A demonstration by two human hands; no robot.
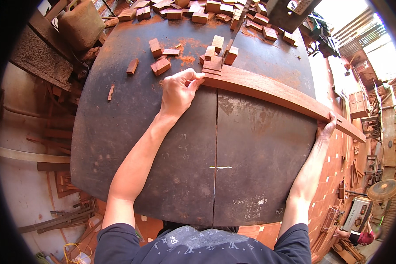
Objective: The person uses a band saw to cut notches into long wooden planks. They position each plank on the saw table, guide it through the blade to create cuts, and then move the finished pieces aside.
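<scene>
A long reddish wooden beam (268, 90) lies across the dark metal saw table (171, 154), slanting from the middle toward the right edge. A band saw blade (234, 37) comes down beside the beam's left end, where sawn lines show. My left hand (178, 90) is closed in a pinch, thumb and fingertips at that end, close to the blade. Farther right, my right hand (326, 127) grips the beam near the table's right edge, and the beam sticks out past it. Small cut wood blocks (218, 43) stand right behind the beam's end, around the blade.
Several loose blocks (161, 66) and orange sawdust (188, 60) lie left of the blade. A heap of blocks (200, 17) covers the far edge. A slot (215, 132) runs down the table. To the left stands a dirty plastic can (81, 24); at lower right another person (365, 237) is visible.
</scene>
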